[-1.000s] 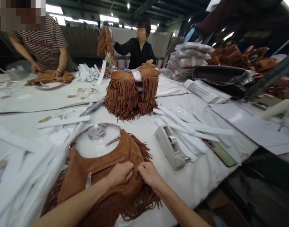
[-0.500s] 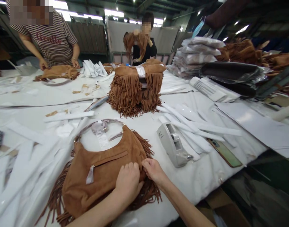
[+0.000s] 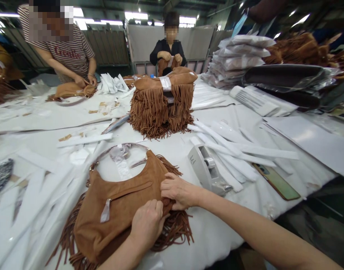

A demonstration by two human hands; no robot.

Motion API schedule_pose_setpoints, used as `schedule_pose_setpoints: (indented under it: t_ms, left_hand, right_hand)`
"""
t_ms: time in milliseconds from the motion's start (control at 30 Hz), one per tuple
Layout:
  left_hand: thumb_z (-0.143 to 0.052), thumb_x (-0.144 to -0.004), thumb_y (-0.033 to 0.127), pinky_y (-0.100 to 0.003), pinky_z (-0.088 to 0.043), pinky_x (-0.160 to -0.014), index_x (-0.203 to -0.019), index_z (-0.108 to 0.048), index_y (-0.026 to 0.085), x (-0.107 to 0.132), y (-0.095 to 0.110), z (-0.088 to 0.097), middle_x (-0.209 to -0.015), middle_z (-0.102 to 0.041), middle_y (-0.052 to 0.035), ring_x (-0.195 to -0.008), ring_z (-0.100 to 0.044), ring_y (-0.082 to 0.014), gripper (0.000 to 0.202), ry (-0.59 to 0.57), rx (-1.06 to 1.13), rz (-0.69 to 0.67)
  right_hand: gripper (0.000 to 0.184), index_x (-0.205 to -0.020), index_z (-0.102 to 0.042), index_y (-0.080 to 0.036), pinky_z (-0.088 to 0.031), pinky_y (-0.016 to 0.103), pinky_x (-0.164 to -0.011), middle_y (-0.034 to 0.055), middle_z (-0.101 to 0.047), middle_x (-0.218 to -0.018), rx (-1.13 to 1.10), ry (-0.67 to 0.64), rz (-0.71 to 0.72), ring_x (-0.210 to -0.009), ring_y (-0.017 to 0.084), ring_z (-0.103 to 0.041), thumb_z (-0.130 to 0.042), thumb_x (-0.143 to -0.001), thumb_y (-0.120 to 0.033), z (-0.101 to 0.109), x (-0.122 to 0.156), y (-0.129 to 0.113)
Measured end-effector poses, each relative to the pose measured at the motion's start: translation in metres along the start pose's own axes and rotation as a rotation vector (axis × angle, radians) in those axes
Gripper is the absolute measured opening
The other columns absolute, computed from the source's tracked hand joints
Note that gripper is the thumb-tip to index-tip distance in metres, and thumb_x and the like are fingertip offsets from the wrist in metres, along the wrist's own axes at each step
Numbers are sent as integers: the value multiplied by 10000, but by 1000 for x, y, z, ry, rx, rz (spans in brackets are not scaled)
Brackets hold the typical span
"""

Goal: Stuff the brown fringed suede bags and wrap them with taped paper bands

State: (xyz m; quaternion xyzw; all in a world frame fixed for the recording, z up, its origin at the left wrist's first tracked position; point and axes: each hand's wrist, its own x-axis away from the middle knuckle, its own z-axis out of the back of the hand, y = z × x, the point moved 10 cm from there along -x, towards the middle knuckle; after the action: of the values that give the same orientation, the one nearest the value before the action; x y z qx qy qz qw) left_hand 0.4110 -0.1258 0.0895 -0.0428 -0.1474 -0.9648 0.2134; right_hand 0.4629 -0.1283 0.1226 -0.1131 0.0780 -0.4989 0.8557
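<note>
A brown suede handbag [image 3: 115, 210] with fringe along its sides lies on the white-covered table before me. Its zip pull is wrapped in white material, and its looped handle points away from me. My left hand [image 3: 148, 221] is closed on the lower right part of the bag, fingers curled into the suede. Just above and to the right, my right hand [image 3: 179, 191] grips the bag's right edge with bent fingers. Both sets of fingertips are partly hidden against the suede.
A grey tape dispenser [image 3: 207, 168] stands right of the bag, near white strips [image 3: 239, 150] and a green phone [image 3: 275, 182]. Stacked fringed bags [image 3: 163, 101] sit behind. Wrapped packages [image 3: 236, 60] are piled at the back right. Two people work across the table.
My right hand has moved slightly up and left over the bag's right edge, its forearm swinging outward. My left hand has shifted a little down and left. The bag has barely moved.
</note>
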Motion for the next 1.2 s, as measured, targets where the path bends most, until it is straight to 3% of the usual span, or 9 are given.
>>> schedule_pose_setpoints:
  t_ms: [133,267,333,400,500,667,933,1100,1200]
  left_hand:
    - [-491,-883,465,-310,-407,-655,-832,-572,191,-7,-5,0,-855,-619,-65,-842,-593,-249,290,-23,18,66]
    - [-493,-872,364,-276,-342,-623,-809,-559,210,-13,-13,4,-829,-624,-37,-812,-600,-212,179,-41,118,135]
    - [-519,-838,318,-268,-313,-616,-779,-538,213,-14,-19,4,-807,-623,-15,-794,-598,-192,122,-49,201,170]
    - [-561,-787,302,-263,-285,-601,-736,-511,210,-13,-27,1,-765,-616,3,-758,-589,-179,117,-82,277,215]
    - [-607,-723,322,-261,-250,-569,-706,-487,206,-13,-34,-3,-684,-590,20,-674,-559,-162,167,-152,352,255]
    - [-579,-720,356,-249,-304,-562,-803,-549,192,-25,-24,2,-721,-622,4,-646,-556,-150,186,-244,489,159]
    - [-488,-795,342,-297,-361,-579,-760,-636,120,-51,-3,5,-800,-674,-146,-737,-634,-252,269,-265,224,10]
    - [-456,-766,199,-279,-323,-577,-726,-588,143,-49,-9,-5,-751,-638,-84,-691,-581,-191,149,-185,296,6]
    - [-465,-707,171,-261,-258,-536,-607,-482,168,-50,-20,-12,-596,-513,1,-571,-453,-126,101,-156,584,50]
  right_hand:
    - [125,-777,-546,-183,-315,358,-863,35,-571,-825,-10,-1,-5,-833,195,-478,-619,-710,-259,-13,-4,12]
    - [313,-936,-570,-162,-339,369,-880,75,-595,-957,-114,128,-119,-923,224,-499,-684,-691,-320,4,10,25]
    - [399,-987,-576,-161,-373,354,-857,93,-602,-1029,-229,274,-327,-949,232,-520,-693,-706,-419,17,30,39]
    - [313,-831,-598,-173,-409,307,-731,66,-635,-868,-363,392,-667,-802,199,-559,-584,-804,-484,14,61,55]
    - [480,-563,-510,-192,-359,253,-505,10,-547,-514,-678,372,-1101,-499,138,-506,-405,-890,-527,-34,95,48]
    - [387,-595,-508,-193,-275,221,-363,-40,-467,-402,-1152,443,-1365,-332,98,-399,-453,-834,-492,-95,94,20]
    - [189,-622,-567,-163,-327,208,-447,-24,-551,-538,-1216,694,-1182,-482,104,-465,-494,-726,-303,-75,82,27]
    - [191,-738,-629,-160,-378,232,-507,13,-646,-673,-1239,745,-1095,-585,147,-534,-545,-705,-329,-66,78,23]
    - [231,-766,-623,-157,-400,239,-531,25,-658,-703,-1312,795,-1070,-591,143,-543,-605,-693,-375,-68,75,25]
